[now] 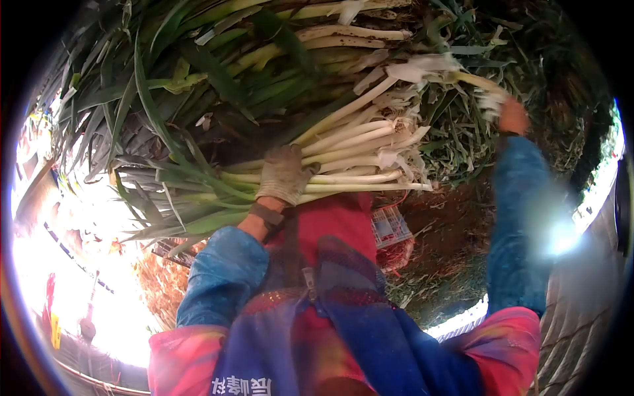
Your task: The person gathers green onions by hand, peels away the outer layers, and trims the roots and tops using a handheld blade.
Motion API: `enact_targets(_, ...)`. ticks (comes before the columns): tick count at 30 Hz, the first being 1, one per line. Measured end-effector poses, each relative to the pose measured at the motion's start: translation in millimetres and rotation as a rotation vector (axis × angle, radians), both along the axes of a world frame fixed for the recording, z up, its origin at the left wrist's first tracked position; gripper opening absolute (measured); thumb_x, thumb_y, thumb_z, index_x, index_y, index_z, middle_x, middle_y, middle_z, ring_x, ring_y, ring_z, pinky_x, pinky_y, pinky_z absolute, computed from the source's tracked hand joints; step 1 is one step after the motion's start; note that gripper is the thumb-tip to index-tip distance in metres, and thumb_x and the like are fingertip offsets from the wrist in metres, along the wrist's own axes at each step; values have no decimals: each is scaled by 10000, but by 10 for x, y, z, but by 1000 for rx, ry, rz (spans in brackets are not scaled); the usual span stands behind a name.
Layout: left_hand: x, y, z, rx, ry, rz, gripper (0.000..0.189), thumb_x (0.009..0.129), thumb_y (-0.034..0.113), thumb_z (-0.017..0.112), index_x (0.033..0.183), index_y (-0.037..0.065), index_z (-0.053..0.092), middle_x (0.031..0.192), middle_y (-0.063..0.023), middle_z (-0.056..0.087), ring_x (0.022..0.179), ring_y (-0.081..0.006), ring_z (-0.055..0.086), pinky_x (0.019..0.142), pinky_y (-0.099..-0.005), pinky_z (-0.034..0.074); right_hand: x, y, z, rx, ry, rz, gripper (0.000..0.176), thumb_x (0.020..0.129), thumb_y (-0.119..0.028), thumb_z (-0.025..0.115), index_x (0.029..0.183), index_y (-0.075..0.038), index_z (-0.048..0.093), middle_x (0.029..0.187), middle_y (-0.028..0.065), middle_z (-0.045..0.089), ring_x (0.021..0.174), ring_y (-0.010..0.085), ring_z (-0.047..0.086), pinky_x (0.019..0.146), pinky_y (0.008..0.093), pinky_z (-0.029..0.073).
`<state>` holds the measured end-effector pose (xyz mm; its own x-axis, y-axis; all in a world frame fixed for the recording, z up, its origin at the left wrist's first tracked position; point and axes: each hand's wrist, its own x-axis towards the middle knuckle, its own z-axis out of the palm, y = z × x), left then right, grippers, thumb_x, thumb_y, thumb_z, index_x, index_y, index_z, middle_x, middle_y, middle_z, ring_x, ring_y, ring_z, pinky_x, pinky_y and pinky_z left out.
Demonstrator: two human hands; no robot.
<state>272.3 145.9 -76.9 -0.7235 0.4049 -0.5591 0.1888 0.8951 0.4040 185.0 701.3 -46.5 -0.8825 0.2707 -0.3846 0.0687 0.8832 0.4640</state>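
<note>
My left hand (282,174), in a pale knitted glove, is closed around a bundle of long green onions (356,165) in front of my body. Their white stalks point right and their green leaves (191,178) spread left. My right hand (512,117) is raised at the upper right, closed and smeared by motion. From it a pale, thin outer layer (429,66) stretches left to the root end of one stalk that slants up out of the bundle. The right fingertips do not show clearly.
A big heap of green onions (284,59) lies beyond my hands. Loose leaf scraps (456,125) cover the ground to the right. A small plastic basket (391,226) and red netting (396,255) sit beside my leg. Bright light washes out the left side.
</note>
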Motion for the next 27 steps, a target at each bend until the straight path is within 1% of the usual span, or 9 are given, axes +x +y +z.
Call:
enact_targets(1,9,5,-2,-3,-10,9,469,778,466,654,963,41,578,916,-132,602,908,-296,563,805,-403,428,-123,441,313,101,-34,-94,306,861,-162,555,1165,-150,582,938,139,642,841,324,629,616,475,513)
enact_targets(4,-105,12,61,-19,-204,-3,540,813,499,602,1055,19,552,986,-164,602,977,-331,565,860,-430,427,-370,-583,878,387,-9,158,463,794,-112,643,1238,-97,514,1097,155,597,915,322,622,707,416,531)
enact_targets(6,-115,10,64,-13,-196,4,534,815,501,600,1043,20,553,986,-164,600,972,-331,564,857,-431,427,-345,-853,411,-319,321,534,487,769,-143,637,1239,-102,515,1019,152,548,849,337,588,739,425,501)
enact_targets(9,-79,19,46,-29,-158,-6,520,819,501,596,1023,25,555,994,-166,591,971,-327,558,857,-435,425,-255,-1894,-293,-446,16,25,711,830,-486,592,1305,15,417,1217,276,498,1100,415,541,875,433,484)
enact_targets(14,-41,14,-44,-29,-92,4,600,796,537,603,1091,17,553,1020,-174,585,1007,-344,546,910,-436,416,-292,-2629,-901,-485,-125,-301,534,841,-382,602,1205,-6,495,1106,258,571,1032,385,587,825,443,503)
enact_targets(17,-45,55,-99,-71,-184,-1,644,778,557,613,1116,12,557,1054,-182,581,1031,-350,548,925,-424,423,-164,-2293,-976,-512,-127,114,351,831,-288,602,1091,-54,573,962,171,646,930,370,615,781,446,493)
enact_targets(22,-189,94,-114,-109,-382,-18,646,771,560,621,1097,4,579,1101,-187,582,1046,-339,563,909,-409,448,89,-1361,-704,-181,-38,156,164,857,-158,556,992,-78,604,871,127,648,831,313,650,641,432,525)
enact_targets(25,-141,86,-75,-138,-351,-18,634,774,558,619,1076,1,593,1106,-194,590,1052,-339,570,903,-405,457,3,-138,1,-27,41,-226,340,882,-272,571,1170,-97,522,928,149,659,846,324,652,703,481,514)
enact_targets(27,-248,127,43,-146,-433,-8,632,777,560,616,1067,-2,598,1103,-197,597,1046,-348,576,898,-407,462,-226,-304,611,131,-43,-273,363,885,-142,491,1245,-94,477,1204,166,519,1048,363,564,798,450,486)
